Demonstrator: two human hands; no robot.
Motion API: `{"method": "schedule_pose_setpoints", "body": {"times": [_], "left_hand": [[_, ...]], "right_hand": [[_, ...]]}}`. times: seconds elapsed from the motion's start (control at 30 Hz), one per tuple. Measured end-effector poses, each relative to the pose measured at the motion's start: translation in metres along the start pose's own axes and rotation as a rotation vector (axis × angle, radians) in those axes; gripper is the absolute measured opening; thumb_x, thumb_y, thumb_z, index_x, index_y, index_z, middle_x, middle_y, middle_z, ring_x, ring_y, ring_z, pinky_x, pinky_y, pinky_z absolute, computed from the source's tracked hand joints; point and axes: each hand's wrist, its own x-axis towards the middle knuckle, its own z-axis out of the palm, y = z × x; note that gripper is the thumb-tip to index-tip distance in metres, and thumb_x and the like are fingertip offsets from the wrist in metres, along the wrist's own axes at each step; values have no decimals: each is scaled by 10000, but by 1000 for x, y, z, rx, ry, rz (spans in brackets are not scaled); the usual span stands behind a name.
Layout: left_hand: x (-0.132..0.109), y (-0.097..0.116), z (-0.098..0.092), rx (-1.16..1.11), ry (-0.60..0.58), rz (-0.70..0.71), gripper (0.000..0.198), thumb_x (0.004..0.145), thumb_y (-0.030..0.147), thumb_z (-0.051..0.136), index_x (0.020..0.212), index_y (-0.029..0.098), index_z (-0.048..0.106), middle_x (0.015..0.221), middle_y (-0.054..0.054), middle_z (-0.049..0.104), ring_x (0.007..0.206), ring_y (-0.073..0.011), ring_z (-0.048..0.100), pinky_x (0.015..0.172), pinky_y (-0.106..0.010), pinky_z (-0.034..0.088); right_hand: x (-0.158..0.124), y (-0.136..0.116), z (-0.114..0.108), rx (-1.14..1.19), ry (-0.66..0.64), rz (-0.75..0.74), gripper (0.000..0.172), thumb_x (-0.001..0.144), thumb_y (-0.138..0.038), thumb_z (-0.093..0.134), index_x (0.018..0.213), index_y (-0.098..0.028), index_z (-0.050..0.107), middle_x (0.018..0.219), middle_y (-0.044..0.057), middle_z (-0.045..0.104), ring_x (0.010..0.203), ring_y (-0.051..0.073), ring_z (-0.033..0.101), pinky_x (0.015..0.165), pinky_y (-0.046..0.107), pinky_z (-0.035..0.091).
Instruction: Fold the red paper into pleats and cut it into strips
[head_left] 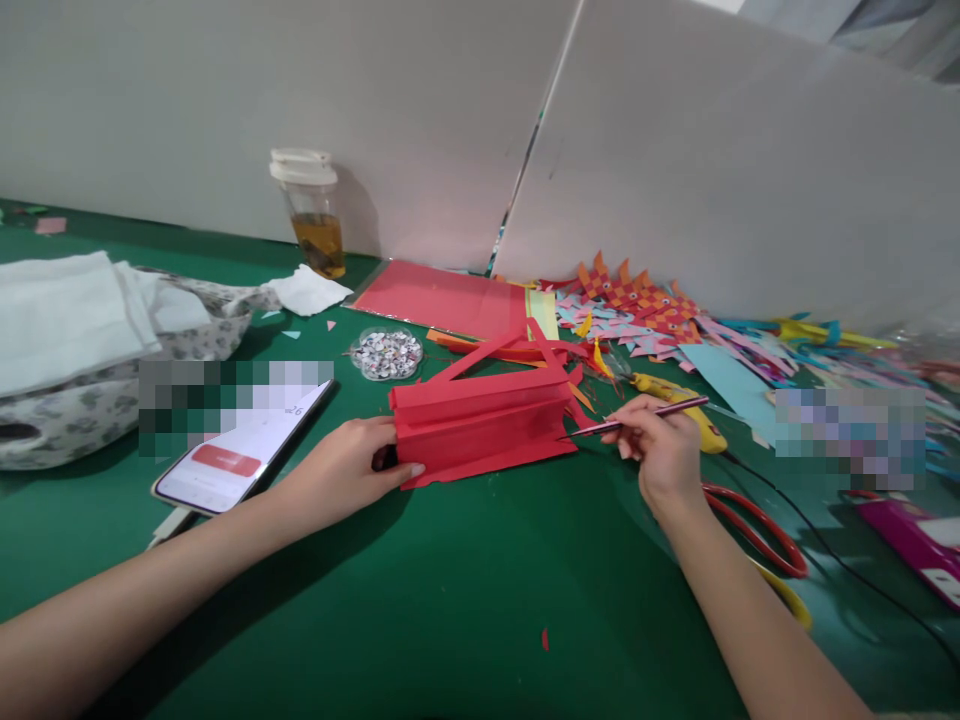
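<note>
Folded paper (484, 430) lies mid-bench (465, 590): probably light, easily crushed. We'd hold creased edges. Our left fingers (412, 470) grip its left end; right fingers (628, 437) hold the pen (684, 405).

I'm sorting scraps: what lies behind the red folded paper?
Orange strips and, farther back, a red sheet show behind the folded paper. Whatever its body covers cannot be seen.
</note>
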Motion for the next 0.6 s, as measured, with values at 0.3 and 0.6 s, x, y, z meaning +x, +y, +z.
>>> {"method": "schedule_pose_setpoints", "body": {"times": [0.3,0.6], "left_hand": [[0,1,-1,9,-7,-16,175,799,313,515,729,170,589,671,-4,561,563,-118,488,509,-221,340],[-1,0,0,1,7,-16,166,790,298,532,695,167,570,658,2,555,539,-104,471,499,-219,338]], "right_hand": [[1,-1,1,27,11,21,125,591,-172,561,466,-171,557,360,1,542,262,80,381,285,208,197],[7,3,-8,24,89,-72,167,606,-142,549,443,-179,540,362,-17,522,275,79,374,301,217,259]]}}
